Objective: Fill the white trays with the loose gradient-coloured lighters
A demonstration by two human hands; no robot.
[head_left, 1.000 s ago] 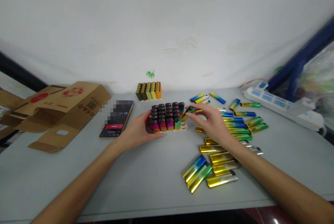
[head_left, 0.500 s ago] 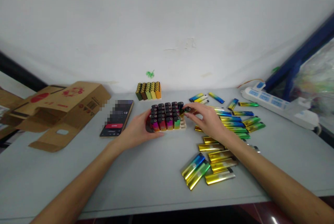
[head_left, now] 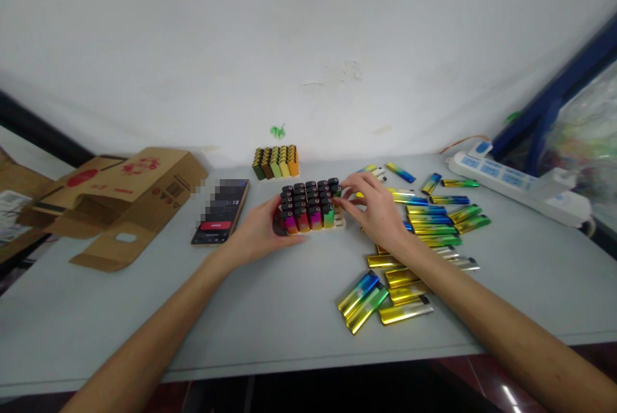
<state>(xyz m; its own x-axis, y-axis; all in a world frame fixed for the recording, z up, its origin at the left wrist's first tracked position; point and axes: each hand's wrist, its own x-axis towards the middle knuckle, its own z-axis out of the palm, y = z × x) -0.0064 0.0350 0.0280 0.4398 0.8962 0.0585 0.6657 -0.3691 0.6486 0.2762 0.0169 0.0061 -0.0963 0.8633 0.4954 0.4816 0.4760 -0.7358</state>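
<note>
In the head view, a white lighter tray (head_left: 340, 223) holds upright lighters (head_left: 315, 215) with black tops and pink, red, purple and green bodies. My left hand (head_left: 258, 231) grips the tray's left end, thumb along the front and fingers behind the lighters. My right hand (head_left: 373, 207) is at the tray's right end. Its thumb and index finger are apart, with their tips close beside the lighters of the partly filled right column; whether they touch one is hard to see. Loose metallic lighters (head_left: 431, 220) in gold, blue, green and silver lie around and beneath my right forearm.
A second tray of gold-topped lighters (head_left: 276, 162) stands by the wall. A phone (head_left: 222, 210) lies left of my left hand, beside an opened cardboard box (head_left: 139, 188). A white power strip (head_left: 520, 185) sits at the right, and two lighters (head_left: 364, 300) lie nearer the table's front.
The black-topped lighter that was between my right fingers is no longer seen there, and another lighter shows in the tray's right column. My right fingers have parted. The view has shifted slightly.
</note>
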